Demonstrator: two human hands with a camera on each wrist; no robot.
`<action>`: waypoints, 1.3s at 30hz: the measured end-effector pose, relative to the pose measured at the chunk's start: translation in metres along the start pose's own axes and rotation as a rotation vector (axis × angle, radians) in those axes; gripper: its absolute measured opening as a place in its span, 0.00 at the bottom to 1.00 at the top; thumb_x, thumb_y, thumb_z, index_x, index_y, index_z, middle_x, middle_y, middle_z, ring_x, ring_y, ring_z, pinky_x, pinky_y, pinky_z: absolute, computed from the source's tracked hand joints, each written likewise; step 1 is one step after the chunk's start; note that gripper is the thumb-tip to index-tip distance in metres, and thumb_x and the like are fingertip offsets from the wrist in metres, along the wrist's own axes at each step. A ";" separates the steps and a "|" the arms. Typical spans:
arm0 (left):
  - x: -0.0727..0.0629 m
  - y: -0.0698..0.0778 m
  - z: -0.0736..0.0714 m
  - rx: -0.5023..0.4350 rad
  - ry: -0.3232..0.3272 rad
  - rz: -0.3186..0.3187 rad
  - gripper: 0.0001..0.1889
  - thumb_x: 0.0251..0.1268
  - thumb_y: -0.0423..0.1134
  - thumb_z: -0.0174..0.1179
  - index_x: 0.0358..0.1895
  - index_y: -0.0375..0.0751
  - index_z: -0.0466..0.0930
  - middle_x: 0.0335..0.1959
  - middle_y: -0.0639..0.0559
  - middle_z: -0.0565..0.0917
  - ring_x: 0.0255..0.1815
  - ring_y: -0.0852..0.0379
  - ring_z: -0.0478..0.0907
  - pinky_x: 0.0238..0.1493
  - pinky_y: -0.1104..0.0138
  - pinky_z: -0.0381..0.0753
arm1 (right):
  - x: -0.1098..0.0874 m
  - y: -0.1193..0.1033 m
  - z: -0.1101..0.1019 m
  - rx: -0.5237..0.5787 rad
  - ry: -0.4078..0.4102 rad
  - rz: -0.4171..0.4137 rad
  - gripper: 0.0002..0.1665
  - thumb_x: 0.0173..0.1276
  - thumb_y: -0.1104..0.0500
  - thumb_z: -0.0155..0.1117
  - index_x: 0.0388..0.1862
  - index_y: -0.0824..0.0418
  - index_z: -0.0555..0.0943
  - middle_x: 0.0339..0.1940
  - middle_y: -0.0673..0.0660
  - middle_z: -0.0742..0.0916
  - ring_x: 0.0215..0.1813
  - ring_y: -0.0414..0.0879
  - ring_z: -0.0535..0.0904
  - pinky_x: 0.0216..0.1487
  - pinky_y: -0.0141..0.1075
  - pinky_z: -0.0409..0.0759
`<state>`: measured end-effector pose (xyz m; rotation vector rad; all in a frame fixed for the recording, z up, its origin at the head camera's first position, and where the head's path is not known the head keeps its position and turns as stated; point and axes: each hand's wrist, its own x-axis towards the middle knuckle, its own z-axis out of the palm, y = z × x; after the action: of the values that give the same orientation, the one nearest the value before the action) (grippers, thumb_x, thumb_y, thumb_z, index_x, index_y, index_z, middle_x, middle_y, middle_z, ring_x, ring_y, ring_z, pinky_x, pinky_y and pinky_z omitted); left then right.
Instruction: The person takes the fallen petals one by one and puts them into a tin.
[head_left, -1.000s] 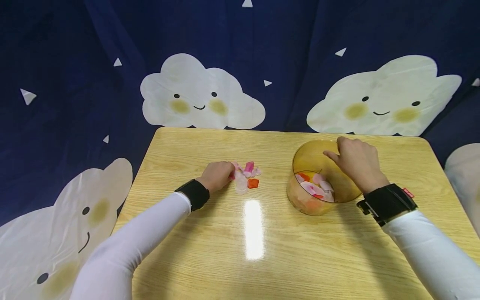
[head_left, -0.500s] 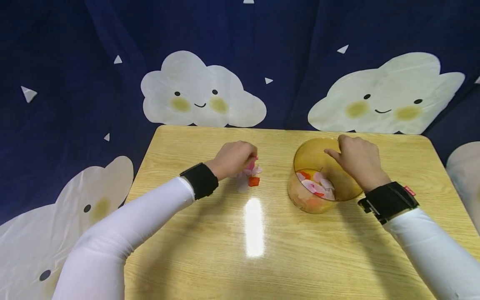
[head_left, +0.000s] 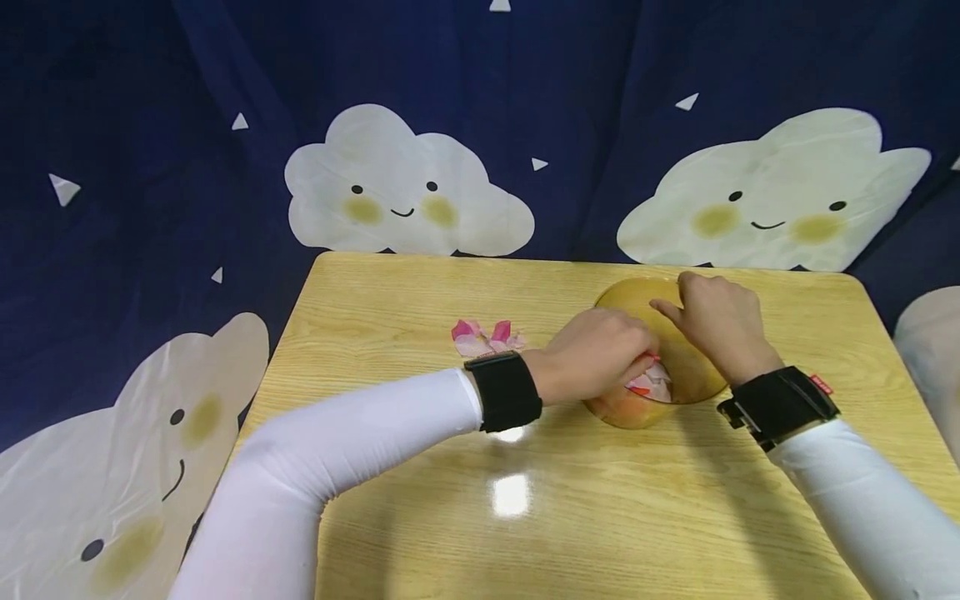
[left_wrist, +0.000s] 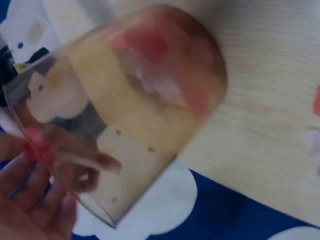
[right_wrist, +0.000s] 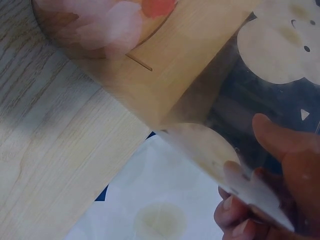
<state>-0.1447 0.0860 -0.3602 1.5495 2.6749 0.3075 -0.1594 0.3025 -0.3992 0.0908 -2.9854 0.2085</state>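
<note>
An amber see-through cylindrical container (head_left: 686, 375) stands on the table, with pink, white and red flower petals (head_left: 651, 385) lying in its bottom. My right hand (head_left: 720, 325) grips its far right rim; in the right wrist view the fingers (right_wrist: 235, 215) curl outside the wall and the thumb lies on the inner side. My left hand (head_left: 600, 354) is at the container's mouth, over its left rim. A red petal (left_wrist: 37, 142) is pinched in its fingertips, seen partly through the wall in the left wrist view.
A small pile of pink and white petals (head_left: 491, 337) lies on the wooden table (head_left: 420, 292), left of the container and partly behind the left forearm. At the right edge of the left wrist view shows a red petal (left_wrist: 316, 102). A dark blue cloud-print curtain (head_left: 570, 83) hangs behind.
My left hand has picked up from the petal pile and swung right to the container's mouth with a petal. The right hand keeps its grip on the rim.
</note>
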 end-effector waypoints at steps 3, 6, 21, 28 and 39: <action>0.003 0.004 0.008 -0.019 -0.063 0.003 0.14 0.78 0.45 0.52 0.33 0.51 0.83 0.27 0.62 0.78 0.32 0.64 0.75 0.40 0.69 0.76 | -0.001 0.000 0.001 -0.005 0.010 -0.003 0.30 0.69 0.44 0.68 0.18 0.60 0.67 0.12 0.54 0.67 0.14 0.51 0.66 0.14 0.40 0.58; 0.002 0.003 0.015 -0.053 -0.082 -0.006 0.14 0.77 0.44 0.51 0.32 0.51 0.83 0.25 0.61 0.75 0.28 0.65 0.73 0.35 0.69 0.74 | -0.002 0.000 0.001 -0.009 0.022 -0.004 0.30 0.69 0.44 0.68 0.18 0.60 0.66 0.11 0.54 0.67 0.13 0.51 0.66 0.13 0.40 0.57; -0.041 -0.106 0.005 -0.120 0.146 -0.335 0.13 0.77 0.39 0.53 0.55 0.43 0.83 0.56 0.50 0.85 0.59 0.54 0.81 0.59 0.62 0.80 | 0.001 0.001 0.000 0.001 -0.013 0.005 0.31 0.69 0.42 0.68 0.18 0.60 0.67 0.13 0.52 0.64 0.14 0.51 0.65 0.15 0.40 0.57; -0.080 -0.169 0.047 -0.104 -0.077 -0.516 0.16 0.72 0.29 0.55 0.59 0.41 0.83 0.56 0.45 0.85 0.59 0.49 0.81 0.59 0.56 0.82 | 0.000 0.000 0.000 0.003 -0.020 0.010 0.31 0.69 0.42 0.68 0.18 0.60 0.67 0.13 0.51 0.63 0.14 0.51 0.65 0.15 0.40 0.57; -0.106 -0.186 0.086 0.071 -0.145 -0.443 0.10 0.72 0.26 0.55 0.45 0.39 0.85 0.42 0.44 0.87 0.46 0.48 0.85 0.47 0.55 0.85 | 0.000 0.000 0.002 -0.007 -0.013 0.005 0.31 0.69 0.42 0.68 0.18 0.60 0.66 0.13 0.51 0.63 0.14 0.50 0.65 0.15 0.39 0.56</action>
<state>-0.2396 -0.0826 -0.4872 0.9063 2.8323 0.0787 -0.1592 0.3024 -0.4010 0.0837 -2.9997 0.1996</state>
